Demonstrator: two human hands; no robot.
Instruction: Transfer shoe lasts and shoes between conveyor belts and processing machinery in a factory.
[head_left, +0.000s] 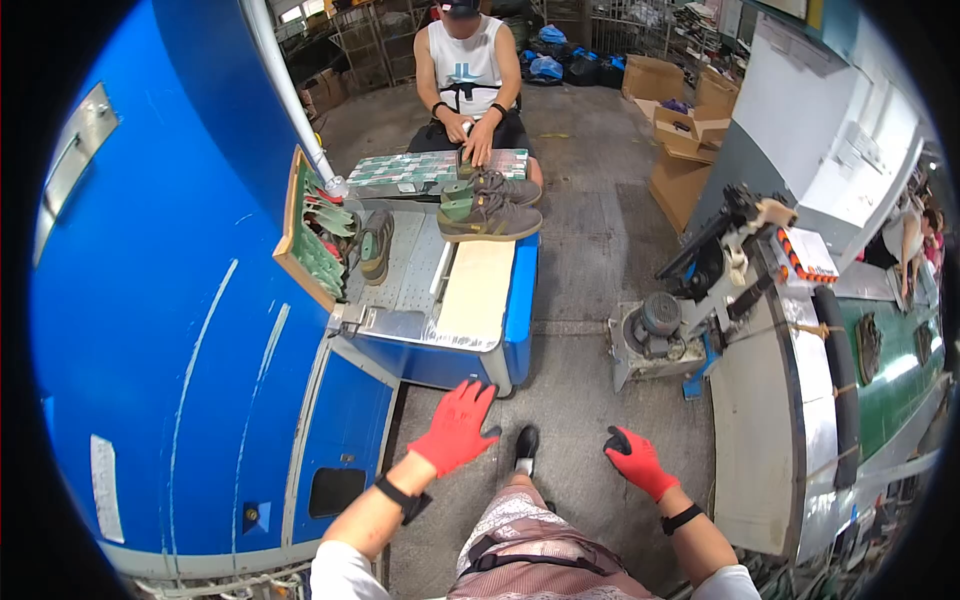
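Note:
My left hand (456,430), in a red glove with dark fingertips, is held out with its fingers spread and nothing in it. It is nearest the front edge of a blue-sided work table (440,372). My right hand (640,462), gloved the same way, hangs over the floor on the right, loosely curled with thumb and fingers apart; I see nothing in it. A pair of brown-grey sneakers (490,222) with green inserts stands on the table, beside a cream sheet (478,292). Another sneaker (376,247) lies farther left on the perforated metal top.
A co-worker (465,60) sits behind the table, hands at a shoe on a patterned box (400,172). A framed board with green pieces (322,245) leans at left by a blue machine (150,330). At right are a motor unit (660,315), cartons (680,170) and a green conveyor (890,390).

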